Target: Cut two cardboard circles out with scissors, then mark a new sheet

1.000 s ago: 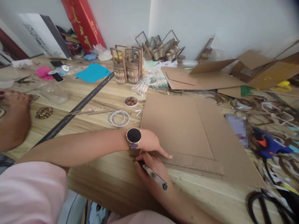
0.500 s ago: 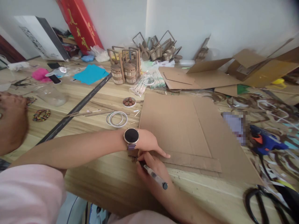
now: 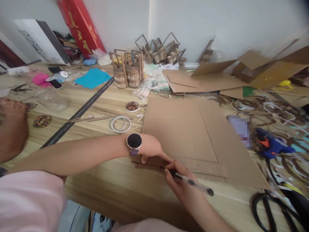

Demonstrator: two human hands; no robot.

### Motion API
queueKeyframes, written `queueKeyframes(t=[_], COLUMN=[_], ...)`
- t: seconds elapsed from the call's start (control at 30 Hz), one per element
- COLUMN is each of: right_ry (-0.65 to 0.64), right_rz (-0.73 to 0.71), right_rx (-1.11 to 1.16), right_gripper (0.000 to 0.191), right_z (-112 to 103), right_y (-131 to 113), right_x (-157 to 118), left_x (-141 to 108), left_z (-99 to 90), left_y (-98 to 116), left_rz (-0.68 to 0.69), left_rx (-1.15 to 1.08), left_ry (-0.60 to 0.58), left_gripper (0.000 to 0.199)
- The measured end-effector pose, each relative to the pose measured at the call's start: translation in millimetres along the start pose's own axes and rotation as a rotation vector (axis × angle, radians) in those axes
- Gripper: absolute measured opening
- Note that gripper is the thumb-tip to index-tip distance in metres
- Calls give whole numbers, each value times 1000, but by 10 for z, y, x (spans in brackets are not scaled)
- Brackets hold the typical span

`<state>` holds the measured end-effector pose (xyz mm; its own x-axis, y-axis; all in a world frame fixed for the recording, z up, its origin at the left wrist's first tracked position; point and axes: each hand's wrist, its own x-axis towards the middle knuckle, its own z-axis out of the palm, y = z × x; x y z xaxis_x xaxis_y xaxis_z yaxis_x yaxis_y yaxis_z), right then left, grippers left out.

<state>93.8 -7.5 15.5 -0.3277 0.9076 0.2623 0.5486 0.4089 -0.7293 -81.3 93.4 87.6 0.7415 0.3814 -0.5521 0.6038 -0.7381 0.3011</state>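
Observation:
A large sheet of brown cardboard (image 3: 178, 129) lies on the wooden table, with a narrow cardboard strip (image 3: 205, 168) along its near edge. My left hand (image 3: 151, 146), with a round watch on the wrist, presses down at the strip's left part. Its index finger stretches to the right and the thumb sticks out; the other fingers are mostly hidden. Between the fingers of my right hand (image 3: 184, 180) is a clear-barrelled pen with a black cap end (image 3: 196, 185). Its tip meets the cardboard just right of a thin dark line, near my left fingertip.
White rings (image 3: 121, 124) and a dish of brown beads (image 3: 132, 106) lie left of the sheet. Black-handled scissors (image 3: 265, 209) and a blue glue gun (image 3: 274, 143) are at right. Small woven baskets (image 3: 132, 75) stand behind. Another person's hand (image 3: 12, 125) rests at far left.
My right hand has slid the pen rightward along the cardboard, from beside my left thumb to near the left index fingertip. The left hand has stayed put.

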Motion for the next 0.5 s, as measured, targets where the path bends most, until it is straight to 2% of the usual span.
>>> queueKeyframes(t=[0.07,0.13,0.33,0.4,0.5], right_ry=[28,45,-23,-7,55], right_rz=[30,64,127,132,136], right_rx=[-13,-33,-112,-91,-15], right_gripper=[18,21,23,23,21], right_z=[-105,-226,-563,-548,-356], right_y=[71,162,355,303,129], right_x=[-47,-100,-205,-193,-134], left_x=[27,50,41,29,20], left_z=[-1,-6,-44,-52,-52], left_y=[-18,-26,17,23,14], left_rz=[24,27,9,4,2], left_rx=[42,74,121,122,111], left_ry=[-83,-128,-165,-164,-150], left_gripper=[111,113,112,111,111])
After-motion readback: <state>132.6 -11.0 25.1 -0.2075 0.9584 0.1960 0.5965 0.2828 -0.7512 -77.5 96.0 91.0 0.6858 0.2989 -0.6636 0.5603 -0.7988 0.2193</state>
